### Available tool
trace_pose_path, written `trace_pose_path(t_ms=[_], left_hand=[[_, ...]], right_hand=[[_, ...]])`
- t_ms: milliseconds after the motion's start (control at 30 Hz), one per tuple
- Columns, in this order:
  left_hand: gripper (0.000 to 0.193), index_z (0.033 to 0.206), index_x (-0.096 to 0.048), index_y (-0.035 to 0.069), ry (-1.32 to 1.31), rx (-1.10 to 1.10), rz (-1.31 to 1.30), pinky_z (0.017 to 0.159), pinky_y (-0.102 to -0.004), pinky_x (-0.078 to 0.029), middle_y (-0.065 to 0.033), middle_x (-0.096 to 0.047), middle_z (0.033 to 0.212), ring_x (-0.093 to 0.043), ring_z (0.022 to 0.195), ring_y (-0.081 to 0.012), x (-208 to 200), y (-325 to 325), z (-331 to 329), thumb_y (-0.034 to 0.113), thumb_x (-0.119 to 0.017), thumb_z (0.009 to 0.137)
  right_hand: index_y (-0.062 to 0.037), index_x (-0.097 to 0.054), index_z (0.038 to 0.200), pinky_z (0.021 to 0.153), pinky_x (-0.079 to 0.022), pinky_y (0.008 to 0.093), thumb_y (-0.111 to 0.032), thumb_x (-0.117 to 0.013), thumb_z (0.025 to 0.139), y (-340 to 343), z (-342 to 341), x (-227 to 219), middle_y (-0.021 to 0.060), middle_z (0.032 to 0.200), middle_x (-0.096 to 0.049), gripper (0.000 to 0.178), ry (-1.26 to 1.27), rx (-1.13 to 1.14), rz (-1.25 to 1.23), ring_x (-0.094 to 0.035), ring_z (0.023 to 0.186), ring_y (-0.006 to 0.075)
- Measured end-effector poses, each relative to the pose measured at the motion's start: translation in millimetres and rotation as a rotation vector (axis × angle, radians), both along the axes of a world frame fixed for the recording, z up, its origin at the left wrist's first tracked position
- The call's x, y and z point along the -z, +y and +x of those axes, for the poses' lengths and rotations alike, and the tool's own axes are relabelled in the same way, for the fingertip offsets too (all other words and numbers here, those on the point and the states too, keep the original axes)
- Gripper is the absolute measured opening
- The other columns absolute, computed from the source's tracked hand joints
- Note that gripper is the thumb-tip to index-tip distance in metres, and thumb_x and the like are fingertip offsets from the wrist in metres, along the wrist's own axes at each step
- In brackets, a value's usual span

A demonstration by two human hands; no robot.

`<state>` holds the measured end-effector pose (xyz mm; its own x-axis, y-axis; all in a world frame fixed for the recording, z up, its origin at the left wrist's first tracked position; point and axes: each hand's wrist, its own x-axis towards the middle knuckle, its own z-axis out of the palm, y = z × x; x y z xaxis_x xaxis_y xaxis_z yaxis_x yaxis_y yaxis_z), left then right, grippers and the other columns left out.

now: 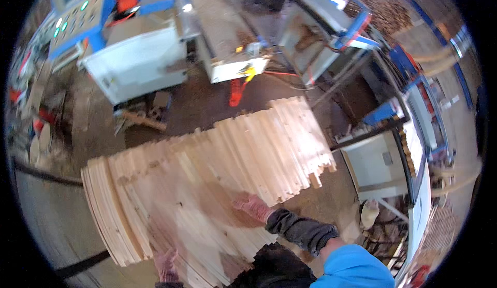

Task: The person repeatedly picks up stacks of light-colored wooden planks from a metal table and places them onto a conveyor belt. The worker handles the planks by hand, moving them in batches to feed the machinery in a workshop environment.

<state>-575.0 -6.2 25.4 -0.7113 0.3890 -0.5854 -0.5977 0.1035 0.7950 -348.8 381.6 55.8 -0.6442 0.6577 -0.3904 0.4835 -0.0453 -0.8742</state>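
Observation:
A broad layer of pale wooden strips (222,158) lies side by side in front of me, its far and near ends uneven. My right hand (253,209), in a pinkish-red glove, rests on the strips right of the middle, its fingers stretched out toward the left. At the near left edge of the wood, my left hand (166,265) wears a similar glove. It touches the strips with thumb and fingers apart, though blur softens the fingertips. Several strips at the left end (111,215) stand on edge, slightly bowed in this view.
Beyond the wood stand a white machine cabinet (142,60), a control panel (75,16) with lit buttons, and a long machine bed (220,24). A blue-and-white machine (321,24) and a metal frame (380,153) occupy the right. Wood scraps (145,120) lie on the floor.

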Motion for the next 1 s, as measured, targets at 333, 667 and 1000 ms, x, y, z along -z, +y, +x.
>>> trace_pose_path(t_ms=[333, 667, 1000], left_hand=[[0.099, 0.177, -0.013, 0.019, 0.27, 0.426, 0.227, 0.13, -0.0506, -0.03, -0.0164, -0.047, 0.166, -0.053, 0.142, -0.0281, -191, 98, 142, -0.002, -0.072, 0.1], [0.096, 0.169, -0.03, 0.01, 0.657, 0.968, 0.282, 0.098, -0.0417, -0.059, -0.0176, -0.062, 0.145, -0.069, 0.116, -0.0271, -281, 307, 425, 0.007, -0.081, 0.088], [0.101, 0.168, -0.031, 0.011, 0.177, 1.617, 0.615, 0.094, -0.0404, -0.063, -0.0121, -0.065, 0.14, -0.069, 0.121, -0.0272, -314, 464, 717, -0.003, -0.081, 0.082]], right_hand=[[0.0085, -0.045, 0.159, 0.103, -0.053, 0.0306, -0.051, -0.087, 0.093, -21, 253, -141, 0.0101, 0.118, -0.078, 0.098, -0.025, 0.392, -0.112, -0.069, 0.105, 0.0143], [0.0032, -0.052, 0.154, 0.101, -0.057, 0.0339, -0.026, -0.085, 0.098, -71, 595, -263, 0.0124, 0.129, -0.073, 0.071, 0.608, 1.032, -0.023, -0.069, 0.113, 0.0189], [0.0014, -0.064, 0.136, 0.076, -0.055, 0.0283, -0.023, -0.085, 0.097, -133, 827, -225, 0.0026, 0.104, -0.073, 0.051, 0.63, 1.668, 0.193, -0.066, 0.086, 0.01]])
